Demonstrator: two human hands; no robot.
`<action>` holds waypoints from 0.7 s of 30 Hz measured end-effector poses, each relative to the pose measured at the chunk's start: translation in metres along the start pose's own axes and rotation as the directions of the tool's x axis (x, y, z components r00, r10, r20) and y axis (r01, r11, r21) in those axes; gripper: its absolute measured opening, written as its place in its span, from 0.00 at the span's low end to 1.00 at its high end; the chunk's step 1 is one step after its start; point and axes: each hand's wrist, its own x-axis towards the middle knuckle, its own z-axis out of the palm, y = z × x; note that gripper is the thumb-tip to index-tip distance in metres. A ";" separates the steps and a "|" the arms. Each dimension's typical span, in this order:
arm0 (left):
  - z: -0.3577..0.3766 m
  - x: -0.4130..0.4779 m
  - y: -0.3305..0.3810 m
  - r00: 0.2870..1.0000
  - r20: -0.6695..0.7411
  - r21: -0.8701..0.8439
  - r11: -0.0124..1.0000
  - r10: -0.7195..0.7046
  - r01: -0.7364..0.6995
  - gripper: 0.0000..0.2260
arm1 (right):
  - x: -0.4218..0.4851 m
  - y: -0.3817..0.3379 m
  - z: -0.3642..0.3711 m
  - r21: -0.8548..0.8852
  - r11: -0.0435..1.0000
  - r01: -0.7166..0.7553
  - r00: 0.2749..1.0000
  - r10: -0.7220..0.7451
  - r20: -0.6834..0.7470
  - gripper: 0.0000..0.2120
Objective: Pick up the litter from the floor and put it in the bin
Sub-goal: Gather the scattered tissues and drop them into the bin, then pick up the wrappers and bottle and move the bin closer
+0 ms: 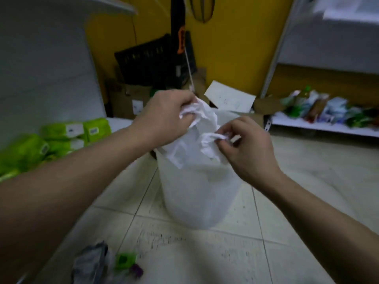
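We were at the dropping step. Our left hand (pixel 168 117) clenched a crumpled white paper (pixel 202 111). Our right hand (pixel 249 149) pinched a second white wad (pixel 210 140) between thumb and fingertips, so each grip was closed on paper. Both wads hung right over the mouth of the white bin (pixel 201 193), which stood on the tiled floor (pixel 287 201) in the middle of the scene. Blur kept us from telling whether the two wads were separate or joined, or where paper ended and the bin's rim began.

The next move, as we judged it, called for loosening both grips so the paper fell inside. The hands would need to stay above the opening rather than beside it, since light paper drifts. The task would not end there, because more litter lay on the near floor to the left.

We counted one bin, two hands and two white wads in hand. On the near floor we counted three pieces:
- one grey crumpled bag (pixel 92 261)
- one green scrap (pixel 125 259) just beside it
- one small purple scrap (pixel 137 270) close against the green one

At the left lay green packs (pixel 61 138), at least four, too blurred for a sure count. Far behind the bin stood cardboard boxes (pixel 127 99) and one black crate (pixel 149 60). On the right, a low shelf (pixel 320 126) carried packets we could not count.
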 end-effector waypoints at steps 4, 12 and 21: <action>0.035 0.007 -0.012 0.973 0.153 0.235 0.963 -0.172 0.133 0.18 | 0.056 0.019 0.003 -0.315 0.940 -0.129 0.941 0.216 0.259 0.18; 0.050 -0.056 -0.035 0.844 0.505 0.372 0.928 -0.179 -0.027 0.33 | 0.015 0.018 0.033 -0.448 0.894 -0.020 0.905 0.207 0.372 0.26; 0.020 -0.187 -0.043 0.912 0.405 0.248 0.953 0.062 -0.175 0.21 | -0.078 -0.009 0.064 -0.017 0.789 0.615 0.735 -0.565 0.376 0.15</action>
